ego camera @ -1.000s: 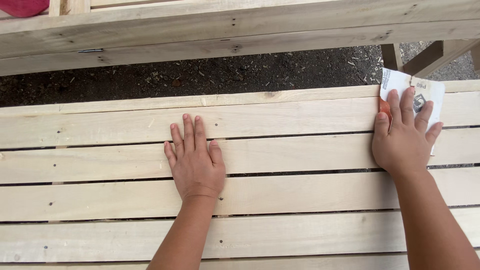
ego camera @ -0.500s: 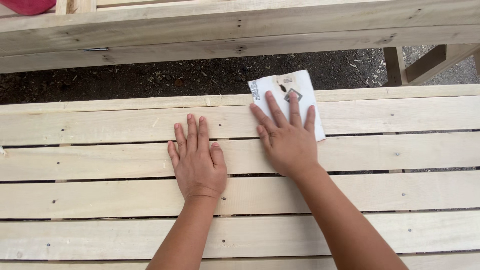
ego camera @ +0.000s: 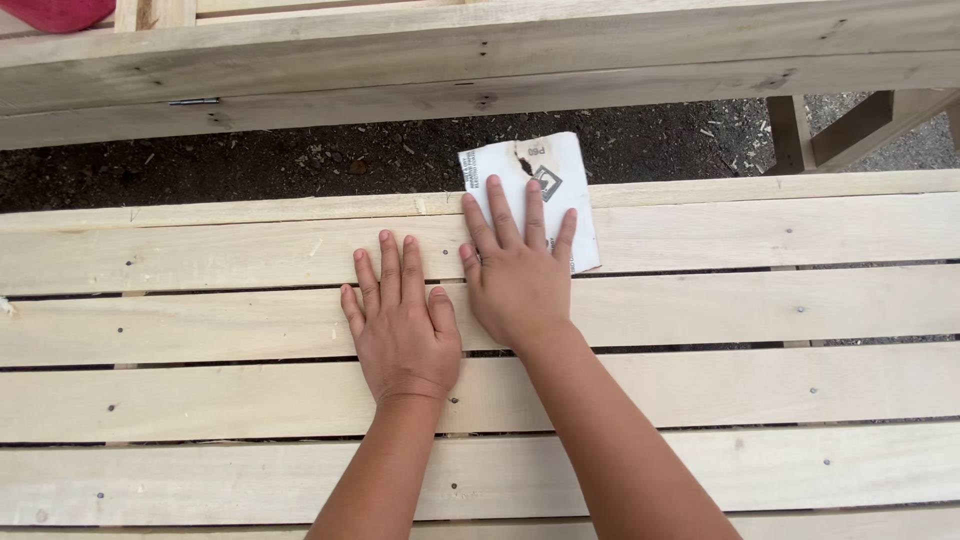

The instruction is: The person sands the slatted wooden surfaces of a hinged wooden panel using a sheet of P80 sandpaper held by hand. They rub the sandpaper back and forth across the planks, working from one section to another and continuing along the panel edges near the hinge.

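Observation:
My right hand (ego camera: 520,270) lies flat, fingers spread, on a white sheet of sandpaper (ego camera: 575,195) with dark marks on its back. It presses the sheet onto the farthest slat of a pale slatted wooden surface (ego camera: 750,310); the sheet's far edge overhangs the slat. My left hand (ego camera: 400,325) rests flat and empty on the slats, just left of the right hand and nearly touching it.
Beyond the slats lies a strip of dark ground (ego camera: 300,165), then another pale wooden beam structure (ego camera: 480,60) across the top. A red object (ego camera: 55,12) sits at the top left. Wooden legs (ego camera: 830,130) stand at the top right.
My right hand has slid the sandpaper leftwards along the far slat, from the right end to beside my left hand. The left hand has stayed in place.

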The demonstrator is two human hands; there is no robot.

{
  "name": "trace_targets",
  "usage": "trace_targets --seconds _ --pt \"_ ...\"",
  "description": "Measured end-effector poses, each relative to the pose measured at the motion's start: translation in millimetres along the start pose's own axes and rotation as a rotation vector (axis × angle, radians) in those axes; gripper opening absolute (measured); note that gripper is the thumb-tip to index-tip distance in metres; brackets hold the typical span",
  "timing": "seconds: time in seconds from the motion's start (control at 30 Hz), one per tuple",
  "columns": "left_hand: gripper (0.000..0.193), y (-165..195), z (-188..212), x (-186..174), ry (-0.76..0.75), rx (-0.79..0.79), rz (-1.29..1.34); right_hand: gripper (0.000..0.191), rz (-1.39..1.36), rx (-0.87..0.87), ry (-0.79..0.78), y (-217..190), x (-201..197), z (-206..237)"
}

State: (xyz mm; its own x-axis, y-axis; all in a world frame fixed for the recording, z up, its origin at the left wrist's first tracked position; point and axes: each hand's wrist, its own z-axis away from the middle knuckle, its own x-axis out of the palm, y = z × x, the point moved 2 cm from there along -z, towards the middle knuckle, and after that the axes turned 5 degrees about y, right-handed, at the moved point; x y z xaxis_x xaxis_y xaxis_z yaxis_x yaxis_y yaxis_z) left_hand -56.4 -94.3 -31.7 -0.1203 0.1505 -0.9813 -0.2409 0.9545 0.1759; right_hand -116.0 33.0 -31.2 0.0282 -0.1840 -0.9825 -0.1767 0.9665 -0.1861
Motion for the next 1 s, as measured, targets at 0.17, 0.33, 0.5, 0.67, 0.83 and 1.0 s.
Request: trace_targets --seconds 0.17,0.33,0.5,0.67,0.83,1.0 --pt "0.066 0 0 2 0.038 0.022 -0.006 0.059 -0.022 -0.110 0.061 47 19 -13" --pt "0.067 -2 0 7 0.066 0.042 -0.030 0.062 -0.086 0.452 0.075 228 -42 15" --pt "0.066 -1 -1 2 0.070 0.038 -0.030 0.066 0.005 0.281 0.135 191 -56 63" --pt "0.065 -4 -2 -1 0.032 0.007 0.024 0.063 -0.026 -0.137 0.180 -14 23 103" --pt "0.064 -5 -4 7 0.025 0.003 0.033 0.058 0.018 -0.135 0.211 34 17 107" --pt "0.064 0 19 6 0.015 0.106 -0.087 0.062 -0.029 0.408 0.104 207 -16 133"
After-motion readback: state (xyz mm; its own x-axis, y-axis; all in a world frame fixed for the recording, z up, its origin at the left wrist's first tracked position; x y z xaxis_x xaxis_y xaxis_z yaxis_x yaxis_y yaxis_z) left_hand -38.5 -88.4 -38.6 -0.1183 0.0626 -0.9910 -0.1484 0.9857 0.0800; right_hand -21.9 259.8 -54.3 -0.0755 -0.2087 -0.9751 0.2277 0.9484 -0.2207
